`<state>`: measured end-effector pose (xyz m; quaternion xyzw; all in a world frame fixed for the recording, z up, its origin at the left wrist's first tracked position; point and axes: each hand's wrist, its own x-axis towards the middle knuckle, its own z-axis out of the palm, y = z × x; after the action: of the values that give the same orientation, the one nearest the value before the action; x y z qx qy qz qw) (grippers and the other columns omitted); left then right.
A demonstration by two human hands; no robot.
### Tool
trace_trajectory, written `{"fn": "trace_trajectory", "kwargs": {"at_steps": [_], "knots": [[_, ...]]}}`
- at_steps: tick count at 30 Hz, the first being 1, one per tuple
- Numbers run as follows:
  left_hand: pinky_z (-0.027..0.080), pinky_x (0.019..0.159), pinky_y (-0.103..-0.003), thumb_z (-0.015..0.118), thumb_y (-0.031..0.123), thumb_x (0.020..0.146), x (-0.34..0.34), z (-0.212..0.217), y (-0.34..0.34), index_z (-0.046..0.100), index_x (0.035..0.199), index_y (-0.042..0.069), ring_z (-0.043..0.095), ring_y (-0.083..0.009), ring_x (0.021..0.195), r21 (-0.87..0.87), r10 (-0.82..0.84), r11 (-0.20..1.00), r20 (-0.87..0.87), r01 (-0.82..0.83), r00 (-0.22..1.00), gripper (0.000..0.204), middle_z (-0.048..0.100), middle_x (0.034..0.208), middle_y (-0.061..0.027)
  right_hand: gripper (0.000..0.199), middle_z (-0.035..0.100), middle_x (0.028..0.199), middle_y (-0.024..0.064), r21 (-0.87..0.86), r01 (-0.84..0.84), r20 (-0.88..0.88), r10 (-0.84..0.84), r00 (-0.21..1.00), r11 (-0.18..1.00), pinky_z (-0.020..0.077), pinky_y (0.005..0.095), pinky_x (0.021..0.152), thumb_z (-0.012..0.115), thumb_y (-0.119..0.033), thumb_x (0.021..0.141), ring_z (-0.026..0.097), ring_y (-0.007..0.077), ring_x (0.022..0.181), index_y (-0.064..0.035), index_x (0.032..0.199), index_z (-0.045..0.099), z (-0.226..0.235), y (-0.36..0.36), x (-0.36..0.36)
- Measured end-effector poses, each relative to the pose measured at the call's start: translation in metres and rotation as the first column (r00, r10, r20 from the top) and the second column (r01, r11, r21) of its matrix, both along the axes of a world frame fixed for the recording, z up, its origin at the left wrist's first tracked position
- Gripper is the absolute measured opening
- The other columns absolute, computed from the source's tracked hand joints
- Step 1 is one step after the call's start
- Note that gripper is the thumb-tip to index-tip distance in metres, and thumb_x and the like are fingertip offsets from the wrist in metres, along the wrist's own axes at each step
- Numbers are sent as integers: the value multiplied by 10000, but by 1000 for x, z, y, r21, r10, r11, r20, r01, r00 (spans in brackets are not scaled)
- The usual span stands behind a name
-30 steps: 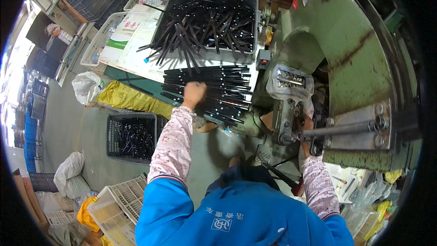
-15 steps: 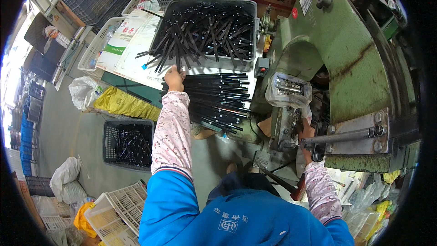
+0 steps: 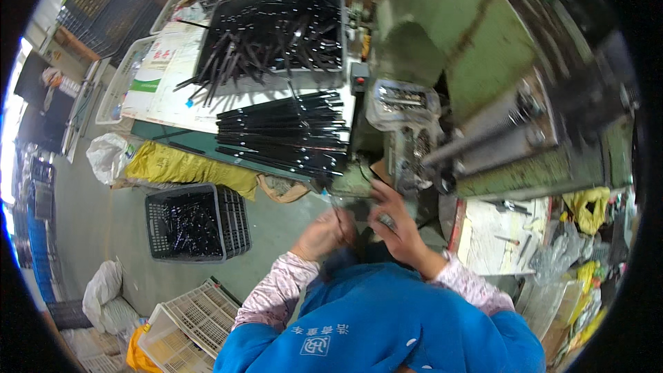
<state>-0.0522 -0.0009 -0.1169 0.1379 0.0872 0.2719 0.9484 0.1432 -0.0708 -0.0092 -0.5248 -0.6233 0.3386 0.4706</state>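
My left hand [image 3: 323, 235] is in front of my body, its fingers curled together. A thin dark piece seems to stick up from it, too blurred to name. Just to the right, my right hand [image 3: 399, 226] is raised with its fingers apart, and nothing shows in it. Ahead of both hands, a row of black rods [image 3: 283, 131] lies side by side on the white-topped table [image 3: 162, 107]. Behind the row stands a grey bin [image 3: 276, 81] heaped with more black rods [image 3: 276, 38].
A green press machine [image 3: 476, 48] stands at the right, with a clear plastic tub [image 3: 404, 116] of small metal parts beside it. A dark crate [image 3: 235, 224] of black pieces is on the floor at left, below a yellow sack [image 3: 186, 166]. White crates [image 3: 197, 318] sit lower left.
My left hand has come back from the rods toward my body. My right hand has left the press and moved left, close to my left hand. The view has shifted.
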Motion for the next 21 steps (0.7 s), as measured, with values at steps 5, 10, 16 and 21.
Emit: {"fn": "trace_trajectory", "kwargs": {"at_steps": [5,10,16,21], "knots": [[460,883,-307,545,161,932,42,60,-16,587,1103,25,572,-152,984,499,-66,775,-545,387,836,222,609,1065,-59,139,574,1091,112,-399,-287,-599,-11,800,870,455,331,827,621,-121,898,558,177,932,-31,983,556,45,18,5],[506,662,-278,528,360,965,78,101,25,426,1346,-48,581,-174,941,438,392,847,-129,-302,911,568,577,1195,-125,145,518,952,143,-204,16,348,57,936,979,450,435,759,636,-130,842,552,366,899,-71,951,561,47,-21,45],[473,510,-237,670,121,875,118,128,26,637,960,2,580,-98,630,531,476,822,-442,-206,760,150,649,829,-34,129,544,1143,167,-142,25,354,27,935,990,447,395,884,663,-61,822,553,359,1048,-80,933,601,53,-40,69],[478,525,-237,653,87,876,128,119,25,645,971,3,580,-94,637,535,424,834,-471,-132,774,128,653,833,-33,104,579,1165,165,116,151,302,-180,936,982,435,371,925,660,-66,836,554,316,1095,-31,922,612,45,-36,88]]}}
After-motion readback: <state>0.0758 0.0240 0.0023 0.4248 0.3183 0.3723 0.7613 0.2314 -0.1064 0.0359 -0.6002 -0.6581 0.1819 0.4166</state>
